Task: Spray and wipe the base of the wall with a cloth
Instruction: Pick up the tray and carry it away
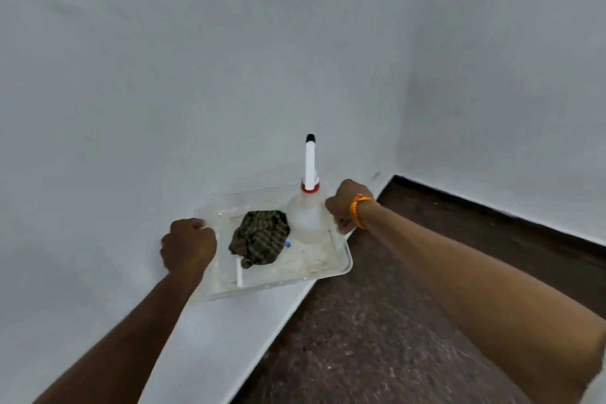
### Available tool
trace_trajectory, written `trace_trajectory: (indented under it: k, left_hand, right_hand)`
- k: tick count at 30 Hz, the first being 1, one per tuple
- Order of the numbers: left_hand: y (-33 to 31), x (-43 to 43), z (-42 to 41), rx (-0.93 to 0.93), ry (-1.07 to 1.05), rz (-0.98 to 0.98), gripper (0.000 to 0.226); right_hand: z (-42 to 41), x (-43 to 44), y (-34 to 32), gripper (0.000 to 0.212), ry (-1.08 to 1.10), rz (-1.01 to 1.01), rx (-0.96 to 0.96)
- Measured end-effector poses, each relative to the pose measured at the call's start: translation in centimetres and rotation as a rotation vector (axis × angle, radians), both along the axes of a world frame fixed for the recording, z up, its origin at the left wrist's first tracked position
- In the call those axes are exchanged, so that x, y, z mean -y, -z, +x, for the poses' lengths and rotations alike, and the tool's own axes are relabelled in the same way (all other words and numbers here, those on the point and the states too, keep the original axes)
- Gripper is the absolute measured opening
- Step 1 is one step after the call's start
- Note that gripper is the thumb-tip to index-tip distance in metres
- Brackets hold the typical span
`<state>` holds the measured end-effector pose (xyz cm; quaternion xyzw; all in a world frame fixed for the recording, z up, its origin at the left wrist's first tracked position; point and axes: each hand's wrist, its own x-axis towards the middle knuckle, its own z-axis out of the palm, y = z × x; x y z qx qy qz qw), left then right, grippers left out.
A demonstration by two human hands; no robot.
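Currently our left hand (188, 244) and right hand (344, 203) both curl around opposite rims of the tray (278, 285), arms outstretched; cloth (260, 238) and upright spray bottle (308, 216) sit inside, beside the wall (196, 75).

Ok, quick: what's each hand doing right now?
Left hand: closed, gripping the left rim of the clear plastic tray.
Right hand: closed, gripping the tray's right rim.

A crumpled dark checked cloth (259, 238) lies in a clear tray (288, 282) beside an upright translucent spray bottle (308, 216).
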<state>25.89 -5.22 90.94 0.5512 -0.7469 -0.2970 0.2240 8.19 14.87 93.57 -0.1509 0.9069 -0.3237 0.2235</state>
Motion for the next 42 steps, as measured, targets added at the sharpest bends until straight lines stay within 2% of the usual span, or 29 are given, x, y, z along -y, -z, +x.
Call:
trace_trajectory:
  k: [4, 8, 15, 24, 32, 36, 39, 42]
  left_hand:
    - [0.2, -2.7, -8.0, -0.011, 0.137, 0.001, 0.037]
    - [0.7, -6.3, -16.1, -0.028, 0.239, 0.032, 0.026]
    - [1.4, -11.0, -29.9, -0.013, 0.281, 0.176, 0.021]
    - [3.4, -13.5, -48.2, 0.003, 0.424, 0.186, 0.008]
    - [4.3, -16.5, -64.2, 0.016, 0.551, 0.237, 0.016]
    - [5.9, -18.9, -73.1, 0.062, 0.579, 0.280, 0.014]
    - [8.0, -20.6, -78.8, 0.112, 0.613, 0.287, 0.008]
    - [9.7, -21.5, -83.2, 0.172, 0.589, 0.279, 0.011]
  right_hand:
    - [-4.7, -5.3, 0.6, 0.019, 0.138, -0.001, 0.035]
    - [-10.1, -10.5, 0.8, 0.015, 0.239, 0.023, -0.006]
    - [-19.7, -17.2, 0.8, 0.017, 0.388, 0.069, -0.034]
    - [-34.5, -20.0, 4.4, 0.014, 0.542, 0.074, 0.000]
    - [-46.6, -22.5, 6.0, 0.015, 0.714, 0.096, 0.010]
    - [-53.7, -24.7, 7.9, 0.013, 0.780, 0.121, 0.072]
    - [-59.8, -26.2, 9.9, 0.015, 0.787, 0.154, 0.050]
    - [-65.3, -26.8, 11.8, 0.015, 0.786, 0.169, 0.069]
